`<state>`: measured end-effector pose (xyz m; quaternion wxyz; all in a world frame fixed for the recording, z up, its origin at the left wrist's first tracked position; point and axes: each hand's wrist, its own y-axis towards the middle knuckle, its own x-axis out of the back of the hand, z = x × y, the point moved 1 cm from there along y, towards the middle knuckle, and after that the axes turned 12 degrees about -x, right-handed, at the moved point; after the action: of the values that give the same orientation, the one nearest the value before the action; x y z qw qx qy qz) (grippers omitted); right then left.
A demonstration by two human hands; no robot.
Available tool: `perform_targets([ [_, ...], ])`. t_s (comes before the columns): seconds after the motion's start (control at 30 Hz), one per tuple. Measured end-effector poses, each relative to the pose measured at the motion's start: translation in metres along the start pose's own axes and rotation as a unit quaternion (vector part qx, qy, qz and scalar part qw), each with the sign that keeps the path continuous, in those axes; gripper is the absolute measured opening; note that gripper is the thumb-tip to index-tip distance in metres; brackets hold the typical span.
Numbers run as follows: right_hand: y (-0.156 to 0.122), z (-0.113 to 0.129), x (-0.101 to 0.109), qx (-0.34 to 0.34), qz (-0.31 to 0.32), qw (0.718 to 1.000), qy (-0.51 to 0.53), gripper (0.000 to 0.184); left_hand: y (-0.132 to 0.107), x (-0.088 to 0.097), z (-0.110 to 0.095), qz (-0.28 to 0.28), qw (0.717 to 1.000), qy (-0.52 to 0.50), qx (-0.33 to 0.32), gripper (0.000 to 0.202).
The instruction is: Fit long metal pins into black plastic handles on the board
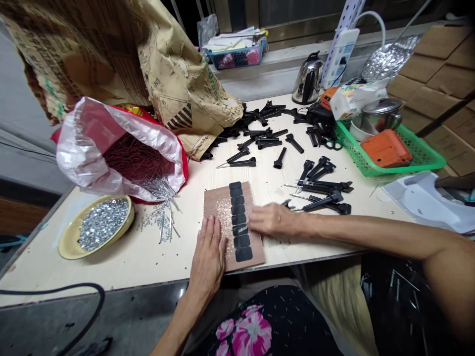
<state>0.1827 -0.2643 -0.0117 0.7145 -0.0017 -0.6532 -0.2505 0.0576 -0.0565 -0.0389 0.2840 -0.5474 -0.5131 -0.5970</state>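
A thin brown board (213, 200) lies near the table's front edge, with a column of black rounded squares (239, 218) along it and pale crumbs scattered beside them. My left hand (210, 247) rests flat on its lower left part, fingers stretched out. At the board's right edge, my right hand (274, 220) is closed, fingertips bent down by the black squares. Whatever it may hold is hidden. A small black tip shows just behind that hand. To its right lie several black plastic handles (322, 185), some with thin metal rods sticking out.
A yellow bowl (128, 217) of small shiny metal pieces stands left, beside a red-and-white bag (79, 143) of long metal pins. A torn paper sack (185, 94) spills black handles behind. At right are a green basket (430, 158), a kettle (308, 79) and cardboard boxes (438, 64).
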Motion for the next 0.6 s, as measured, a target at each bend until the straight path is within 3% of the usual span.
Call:
perform_targets([
  [0.1,-0.006,0.011,-0.002,0.069,0.008,0.998,-0.002,0.025,0.000,0.000,-0.001,0.002,1.000,-0.003,0.006,0.054],
  [0.2,-0.008,0.011,-0.003,0.050,0.004,0.999,0.017,0.022,0.001,0.001,-0.002,0.001,1.000,-0.008,0.010,0.052],
  [0.37,-0.001,0.001,-0.003,-0.083,-0.018,0.995,0.046,0.026,0.000,0.002,-0.003,0.001,1.000,-0.011,0.019,0.051],
  [0.4,0.000,0.002,-0.002,-0.082,-0.018,0.995,0.045,0.026,0.000,0.002,-0.003,0.002,1.000,-0.010,0.020,0.051],
  [0.5,0.001,0.011,-0.001,0.049,0.013,0.998,0.031,0.024,0.000,0.001,-0.003,0.002,1.000,-0.009,0.020,0.051],
  [0.53,0.002,0.013,-0.001,0.064,0.015,0.998,0.024,0.025,0.000,0.001,-0.003,0.002,1.000,-0.009,0.021,0.051],
  [0.6,0.004,0.012,-0.002,0.004,0.005,1.000,0.014,0.025,0.000,0.001,-0.003,0.002,1.000,-0.010,0.021,0.051],
])
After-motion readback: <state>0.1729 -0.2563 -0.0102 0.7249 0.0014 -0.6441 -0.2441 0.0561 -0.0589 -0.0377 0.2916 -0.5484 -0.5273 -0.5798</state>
